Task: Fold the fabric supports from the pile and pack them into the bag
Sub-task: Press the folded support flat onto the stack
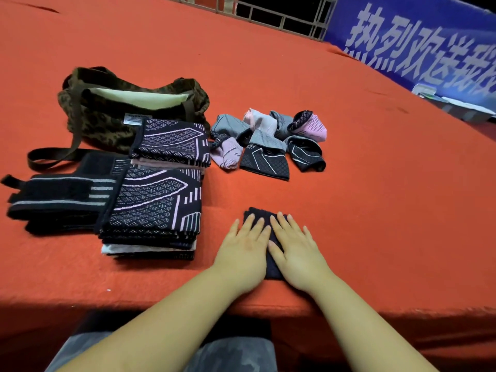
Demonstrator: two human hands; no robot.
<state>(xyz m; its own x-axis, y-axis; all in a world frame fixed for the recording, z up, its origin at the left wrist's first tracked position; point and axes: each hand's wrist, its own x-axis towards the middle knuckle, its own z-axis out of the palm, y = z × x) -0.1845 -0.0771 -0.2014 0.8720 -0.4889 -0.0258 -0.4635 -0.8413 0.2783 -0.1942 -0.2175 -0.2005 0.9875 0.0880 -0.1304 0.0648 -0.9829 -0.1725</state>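
A dark knitted fabric support is pressed flat onto the red-covered desk at lower centre of the frame, close to the desk's near edge. It is covered by both hands: the left hand is laid over its left part, the right hand over its right part, palms down. The fingers of both hands are held straight and slightly spread, nothing being gripped.

The pile of unfolded supports, in grey, pink and black, is seen at centre of the frame, well apart from the hands. To the left of centre, two stacks of folded patterned supports are set one behind the other, and black strap wraps with grey stripes are lying just beside them at far left.

The camouflage bag is found at upper left, its mouth gaping and a pale lining shown inside; its dark strap is trailed across the desk.

A blue banner with white characters is hung at upper right.
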